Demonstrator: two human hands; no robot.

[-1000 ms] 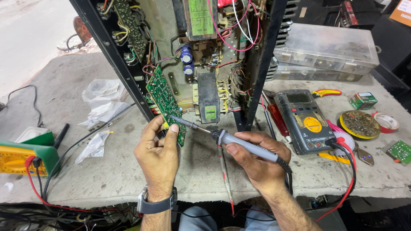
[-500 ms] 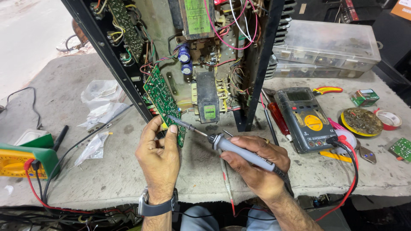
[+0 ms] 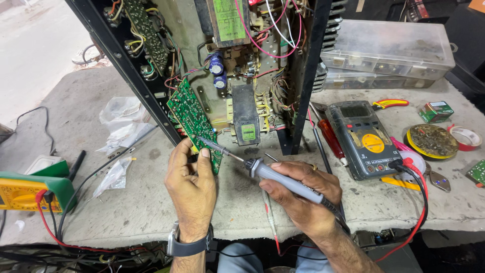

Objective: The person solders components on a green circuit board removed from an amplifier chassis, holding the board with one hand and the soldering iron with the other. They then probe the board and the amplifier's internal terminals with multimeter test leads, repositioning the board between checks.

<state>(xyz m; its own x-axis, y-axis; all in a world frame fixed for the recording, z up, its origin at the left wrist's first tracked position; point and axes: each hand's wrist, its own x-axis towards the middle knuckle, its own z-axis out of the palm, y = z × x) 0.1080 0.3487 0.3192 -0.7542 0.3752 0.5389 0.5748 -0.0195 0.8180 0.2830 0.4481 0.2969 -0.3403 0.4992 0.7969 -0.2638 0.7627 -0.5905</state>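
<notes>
Your left hand (image 3: pixel 191 188) pinches the lower edge of one green circuit board (image 3: pixel 194 121), which tilts against the open black chassis (image 3: pixel 303 76). Your right hand (image 3: pixel 298 194) is closed around one grey soldering iron (image 3: pixel 283 178), its tip touching the board. The board is narrow, studded with small components. Two multimeters sit on the worktop (image 3: pixel 151 212): a grey one (image 3: pixel 365 139) at right, a yellow one (image 3: pixel 22 192) at left.

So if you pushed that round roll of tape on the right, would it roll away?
Probably not: the round white-and-red tape roll lies flat on the grey bench, so it would likely slide. It looks hollow, so probably light. Stood on edge, it might roll.
</notes>
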